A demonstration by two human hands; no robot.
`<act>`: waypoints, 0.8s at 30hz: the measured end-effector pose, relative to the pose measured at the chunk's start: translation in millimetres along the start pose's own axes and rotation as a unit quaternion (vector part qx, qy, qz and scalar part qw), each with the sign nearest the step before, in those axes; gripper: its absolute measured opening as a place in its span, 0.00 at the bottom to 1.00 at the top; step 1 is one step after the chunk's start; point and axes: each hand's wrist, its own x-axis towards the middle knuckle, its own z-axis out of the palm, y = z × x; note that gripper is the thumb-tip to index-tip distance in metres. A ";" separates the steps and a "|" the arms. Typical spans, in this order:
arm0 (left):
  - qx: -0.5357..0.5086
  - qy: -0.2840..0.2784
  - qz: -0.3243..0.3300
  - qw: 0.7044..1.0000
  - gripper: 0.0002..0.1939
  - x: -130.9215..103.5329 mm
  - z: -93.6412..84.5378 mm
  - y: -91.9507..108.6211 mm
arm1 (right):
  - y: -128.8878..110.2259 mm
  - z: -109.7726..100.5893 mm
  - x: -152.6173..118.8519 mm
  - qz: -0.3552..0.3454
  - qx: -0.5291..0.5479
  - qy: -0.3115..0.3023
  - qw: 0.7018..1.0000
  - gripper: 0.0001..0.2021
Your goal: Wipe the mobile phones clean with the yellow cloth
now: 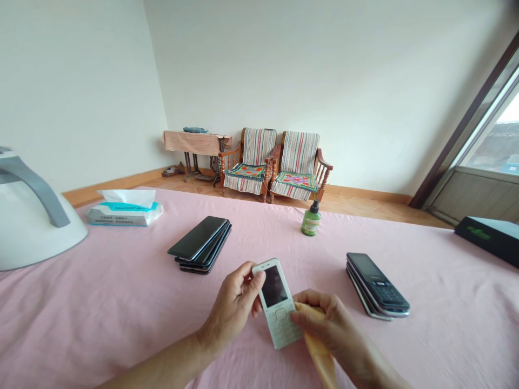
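Grip on the white phone is two-handed, near the lower middle of the frame: the left hand is clamped on its upper left side, thumb over the screen's edge, while the right hand is closed around a yellow cloth and pinches the lower right side, thumb by the keypad. The phone is tilted and appears to be held up off the pink-covered counter.

The likeliest trouble is a slip. The casing looks smooth, and the cloth beside the right fingers could slide against it; should the left thumb ease at the same time, the phone might drop screen-first. Thumb pressure near the keypad could also press keys by accident, and a firm thumb at the screen could smudge it.

The cloth's loose end hangs toward the bottom edge and might catch under the wrist, tugging the phone askew. Right of centre, the keypad phones lie unevenly stacked, so a bump from the right forearm could fan them out. The dark phones, left of centre, are also skewed and could slide if knocked. The green bottle, beyond the hands, looks narrow enough to topple if struck.
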 end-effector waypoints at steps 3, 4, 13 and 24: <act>-0.003 0.002 0.005 1.000 0.18 0.5 0.4 2.5 | -1.0 0.7 -0.5 0.012 0.010 -0.005 1.000 0.12; -0.007 0.001 0.005 1.000 0.19 0.7 0.4 2.6 | -0.7 0.6 -0.6 0.014 0.013 -0.006 1.000 0.12; -0.043 -0.033 0.019 0.998 0.14 2.5 0.0 0.2 | 5.4 -9.1 0.2 -0.001 0.075 -0.041 0.996 0.13; -0.075 -0.066 -0.006 0.995 0.14 1.0 1.8 -0.8 | 6.7 -11.3 4.5 0.001 0.051 -0.013 0.999 0.13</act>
